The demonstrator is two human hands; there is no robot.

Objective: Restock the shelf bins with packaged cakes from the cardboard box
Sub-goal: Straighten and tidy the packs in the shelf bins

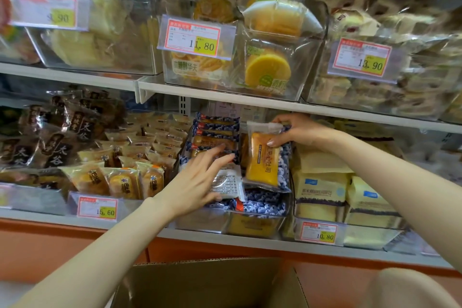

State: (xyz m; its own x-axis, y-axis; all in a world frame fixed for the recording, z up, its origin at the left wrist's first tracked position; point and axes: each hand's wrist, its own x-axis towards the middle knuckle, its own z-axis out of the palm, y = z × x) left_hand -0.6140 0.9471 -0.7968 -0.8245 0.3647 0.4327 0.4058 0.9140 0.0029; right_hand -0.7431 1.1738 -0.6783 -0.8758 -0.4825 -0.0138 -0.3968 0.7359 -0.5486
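Pinched in the right hand (pixel 303 132), the cake packet (pixel 262 160) is best slotted upright beside packs (pixel 215 130) pressed back by the flat-fingered left hand (pixel 197 182).

Head view, close, facing shelf bins (pixel 262 222).

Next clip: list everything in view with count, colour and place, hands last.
clear bins: at least three, transparent, upper shelf, holding yellow and pale cakes
price tags: at least five, red, white and yellow, bin fronts on both shelves
dark brown packs: many, lower shelf, far left
golden cake packs: many, lower shelf, left of centre
blueberry-print packs: several, blue and white, middle bin, lower shelf
orange cake pack: one, upright in middle bin
white pack: one, middle bin
pale yellow bread packs: several, lower shelf, right
cardboard box: one, brown, open, below the shelves
left hand: fingers straight, touches white pack
right hand: pinches orange cake pack's top
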